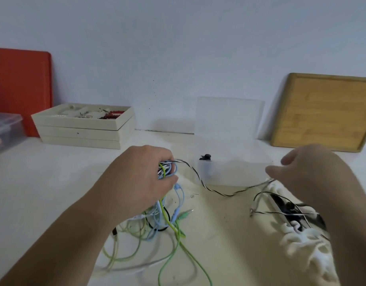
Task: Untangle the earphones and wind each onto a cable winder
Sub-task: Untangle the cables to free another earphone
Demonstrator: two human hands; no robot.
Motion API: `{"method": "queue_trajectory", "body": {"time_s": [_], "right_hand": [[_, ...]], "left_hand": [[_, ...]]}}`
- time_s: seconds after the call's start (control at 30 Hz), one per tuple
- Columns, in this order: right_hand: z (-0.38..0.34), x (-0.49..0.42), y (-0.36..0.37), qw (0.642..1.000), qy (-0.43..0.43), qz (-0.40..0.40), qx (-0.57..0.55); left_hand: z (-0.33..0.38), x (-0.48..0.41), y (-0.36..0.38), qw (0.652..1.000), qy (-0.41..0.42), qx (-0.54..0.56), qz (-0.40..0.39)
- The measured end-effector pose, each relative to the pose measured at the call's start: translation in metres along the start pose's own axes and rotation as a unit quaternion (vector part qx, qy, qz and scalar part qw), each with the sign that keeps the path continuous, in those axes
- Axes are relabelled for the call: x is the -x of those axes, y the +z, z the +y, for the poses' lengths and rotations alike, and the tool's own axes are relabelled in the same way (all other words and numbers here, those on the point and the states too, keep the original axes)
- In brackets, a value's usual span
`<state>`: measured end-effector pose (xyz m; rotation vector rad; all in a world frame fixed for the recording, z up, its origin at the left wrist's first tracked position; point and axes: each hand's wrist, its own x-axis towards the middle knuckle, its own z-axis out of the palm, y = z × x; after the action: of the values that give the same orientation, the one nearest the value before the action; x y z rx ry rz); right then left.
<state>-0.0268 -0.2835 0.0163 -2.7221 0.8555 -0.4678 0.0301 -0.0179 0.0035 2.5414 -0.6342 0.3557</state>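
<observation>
Green loops (171,240) of earphone wire lie loose on the counter (54,182) close by. Above them the left hand (140,178) squeezes a messy bunch of wires (167,172). One black-and-white wire (200,180) runs from that bunch toward the right hand (308,174), which looks like it pinches the far end, but blur hides it. Farther back stands a clear box (229,141). Nothing is wound up yet, so most of the job is left.
</observation>
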Motion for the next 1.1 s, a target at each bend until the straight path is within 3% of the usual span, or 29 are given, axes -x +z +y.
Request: {"method": "queue_trajectory", "body": {"time_s": [0.07,0.13,0.2,0.23,0.3,0.47,0.53,0.63,0.73,0.9,1.0,1.1], "right_hand": [[-0.006,0.008,0.000,0.998,-0.038,0.046,-0.015],[-0.023,0.022,-0.002,0.975,-0.131,0.042,-0.174],[-0.044,0.042,0.003,0.913,-0.240,-0.083,-0.320],[-0.051,0.050,0.011,0.892,-0.276,-0.137,-0.332],[-0.056,0.058,0.028,0.891,-0.318,-0.159,-0.282],[-0.055,0.051,0.022,0.899,-0.242,-0.088,-0.355],[-0.050,0.046,0.013,0.873,-0.207,-0.106,-0.429],[-0.050,0.046,0.007,0.814,-0.195,-0.155,-0.524],[-0.046,0.042,0.005,0.767,-0.187,-0.145,-0.596],[-0.043,0.041,-0.001,0.761,-0.197,-0.115,-0.608],[-0.043,0.038,-0.003,0.700,-0.193,-0.121,-0.677],[-0.044,0.038,-0.008,0.635,-0.170,-0.135,-0.741]], "left_hand": [[0.001,0.001,0.002,1.000,0.012,-0.016,-0.001],[0.004,0.002,0.004,0.999,0.025,-0.031,-0.005],[0.006,0.003,0.006,0.999,0.039,-0.029,-0.012],[0.008,0.003,0.006,0.999,0.043,-0.018,-0.017],[0.013,0.005,0.005,0.999,0.042,0.012,-0.028],[0.012,0.006,-0.009,0.989,0.002,0.132,-0.062],[0.004,0.002,-0.013,0.980,0.002,0.191,-0.046],[-0.001,-0.001,-0.015,0.983,-0.011,0.181,-0.006],[-0.006,-0.003,-0.018,0.969,-0.075,0.233,0.036],[-0.008,-0.007,-0.020,0.933,-0.193,0.254,0.166],[-0.013,-0.009,-0.025,0.902,-0.247,0.253,0.248],[-0.013,-0.009,-0.030,0.881,-0.276,0.270,0.272]]}}
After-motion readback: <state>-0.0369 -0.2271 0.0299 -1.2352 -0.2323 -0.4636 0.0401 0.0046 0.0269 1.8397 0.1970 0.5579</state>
